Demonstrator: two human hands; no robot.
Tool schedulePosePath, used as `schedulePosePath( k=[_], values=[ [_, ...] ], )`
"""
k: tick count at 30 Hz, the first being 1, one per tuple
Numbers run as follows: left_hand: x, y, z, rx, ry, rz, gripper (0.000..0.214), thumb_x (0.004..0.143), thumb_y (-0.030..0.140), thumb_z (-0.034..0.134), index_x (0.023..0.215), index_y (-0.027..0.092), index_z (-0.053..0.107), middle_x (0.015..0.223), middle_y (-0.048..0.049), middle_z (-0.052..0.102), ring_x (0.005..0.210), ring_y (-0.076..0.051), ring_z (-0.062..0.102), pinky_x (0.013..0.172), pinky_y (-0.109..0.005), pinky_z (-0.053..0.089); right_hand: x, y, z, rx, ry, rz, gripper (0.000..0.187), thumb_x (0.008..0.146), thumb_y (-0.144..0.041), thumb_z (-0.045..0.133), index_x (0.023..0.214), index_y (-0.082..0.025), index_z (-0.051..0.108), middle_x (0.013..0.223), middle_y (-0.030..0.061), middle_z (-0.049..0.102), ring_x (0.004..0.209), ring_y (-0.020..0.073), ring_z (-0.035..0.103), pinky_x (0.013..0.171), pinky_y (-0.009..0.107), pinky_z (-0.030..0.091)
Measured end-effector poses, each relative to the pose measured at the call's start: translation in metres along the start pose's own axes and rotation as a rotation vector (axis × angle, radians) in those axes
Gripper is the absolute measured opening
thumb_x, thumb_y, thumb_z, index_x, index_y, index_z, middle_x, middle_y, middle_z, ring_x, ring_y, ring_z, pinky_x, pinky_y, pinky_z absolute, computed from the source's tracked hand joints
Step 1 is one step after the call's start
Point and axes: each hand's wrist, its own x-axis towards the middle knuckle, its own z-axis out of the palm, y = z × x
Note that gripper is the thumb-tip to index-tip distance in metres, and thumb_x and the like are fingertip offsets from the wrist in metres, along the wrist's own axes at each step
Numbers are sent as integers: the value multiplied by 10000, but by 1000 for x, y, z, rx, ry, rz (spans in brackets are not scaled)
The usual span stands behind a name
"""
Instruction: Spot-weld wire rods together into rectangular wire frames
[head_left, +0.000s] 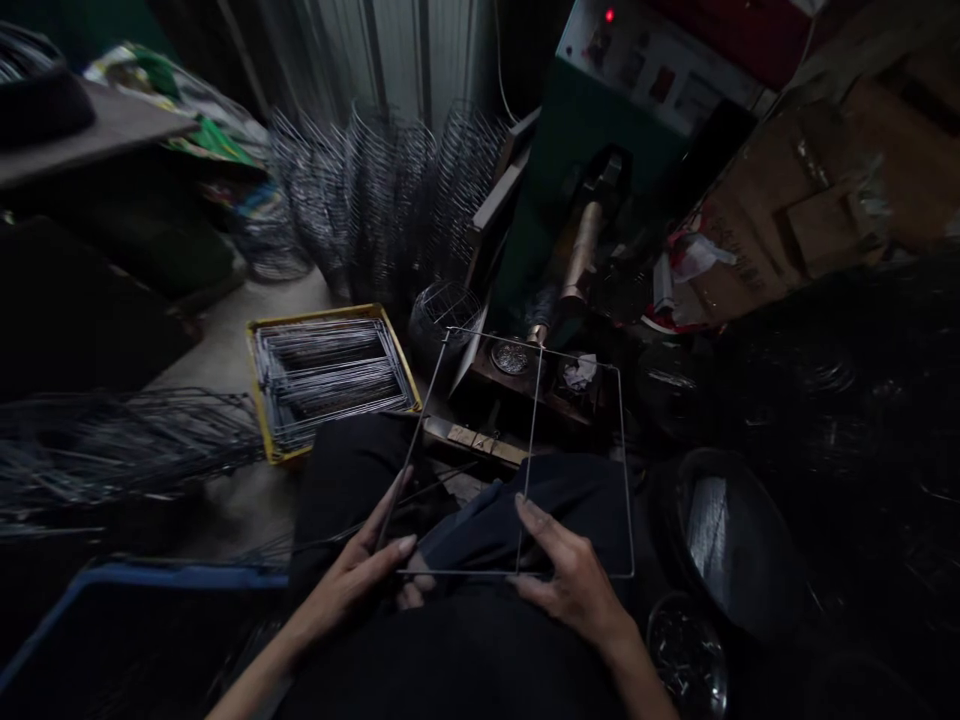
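Across my lap I hold a rectangular wire frame (pixel 531 440) with one crossbar down its middle. My left hand (pixel 367 560) grips its near left corner, thumb and fingers around the wire. At the near side my right hand (pixel 566 565) pinches the frame where the crossbar meets the near wire. The frame's far wire touches or lies just by the copper-coloured electrode tip (pixel 538 335) of a green machine (pixel 555 130); I cannot tell whether they make contact. Below the tip sits a small round dish of metal bits (pixel 510 356).
A yellow crate (pixel 255 385) holding bent wire pieces stands to the left, with stacked wire baskets (pixel 371 190) behind it. Piled wire frames (pixel 112 445) and a blue bin (pixel 180 577) lie at left. On the right are a cardboard box (pixel 780 220), a black tub (pixel 780 560) and a bowl of small metal parts (pixel 686 655).
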Motion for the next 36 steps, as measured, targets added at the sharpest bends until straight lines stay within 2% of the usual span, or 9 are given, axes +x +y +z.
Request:
schedulePosePath(
  k=[10, 13, 15, 19, 23, 27, 30, 33, 36],
  values=[
    [4, 7, 7, 63, 10, 39, 953, 878, 368, 642, 1561, 289, -17, 693, -60, 696, 509, -196, 641, 489, -255, 514, 4, 3, -2, 15, -9, 23, 992, 725, -41, 732, 1545, -317, 248, 1514, 19, 391, 1339, 229, 463, 1110, 356, 433],
    [5, 2, 7, 28, -19, 24, 903, 896, 353, 616, 1567, 259, 19, 685, -78, 687, 500, -197, 631, 478, -264, 509, 2, 5, 1, 61, -14, 99, 951, 758, -101, 746, 1539, -342, 259, 1525, 39, 373, 1078, 208, 663, 960, 323, 557],
    [5, -2, 7, -1, -27, 14, 915, 885, 331, 634, 1568, 246, 31, 689, -77, 686, 503, -195, 632, 496, -278, 521, -1, 6, 4, 83, -13, 128, 892, 798, -171, 744, 1532, -355, 272, 1529, 52, 365, 916, 175, 706, 898, 317, 584],
    [13, -2, 5, 8, -41, 44, 1011, 874, 280, 652, 1549, 268, -100, 682, -50, 683, 511, -198, 645, 511, -283, 538, 0, 11, 8, 56, 9, 107, 826, 844, -199, 705, 1530, -359, 274, 1525, 39, 376, 1069, 195, 665, 937, 318, 563],
    [56, 23, 6, 25, -106, 160, 1029, 846, 258, 676, 1553, 295, -70, 688, -36, 682, 545, -202, 662, 503, -269, 544, 37, 30, -10, -74, 101, 31, 821, 838, -189, 710, 1532, -315, 289, 1477, 30, 451, 1295, 214, 514, 1090, 349, 438],
    [130, 73, 16, 48, -185, 272, 1046, 816, 175, 664, 1559, 261, -66, 685, -35, 689, 559, -213, 682, 493, -263, 547, 111, 56, -53, -263, 236, 103, 816, 789, -354, 783, 1495, -261, 385, 1226, 51, 668, 1156, 238, 621, 1009, 354, 488],
    [180, 114, 26, 14, -225, 353, 996, 808, 116, 610, 1566, 217, -29, 661, -39, 682, 538, -197, 673, 470, -238, 527, 163, 71, -89, -414, 323, 173, 779, 754, -481, 788, 1435, -260, 481, 1163, 69, 695, 1105, 285, 641, 942, 390, 514],
    [213, 144, 32, 7, -218, 375, 980, 797, 95, 590, 1566, 195, -9, 656, -49, 683, 539, -191, 671, 466, -230, 521, 196, 84, -116, -454, 353, 161, 744, 760, -473, 785, 1412, -247, 508, 1172, 83, 689, 1079, 284, 649, 904, 376, 522],
    [230, 160, 35, 32, -188, 381, 982, 796, 98, 595, 1566, 208, -5, 662, -56, 687, 545, -193, 675, 464, -231, 523, 213, 97, -128, -386, 375, 118, 691, 784, -410, 780, 1398, -235, 518, 1111, 63, 710, 1029, 242, 669, 899, 332, 518]
  ],
)
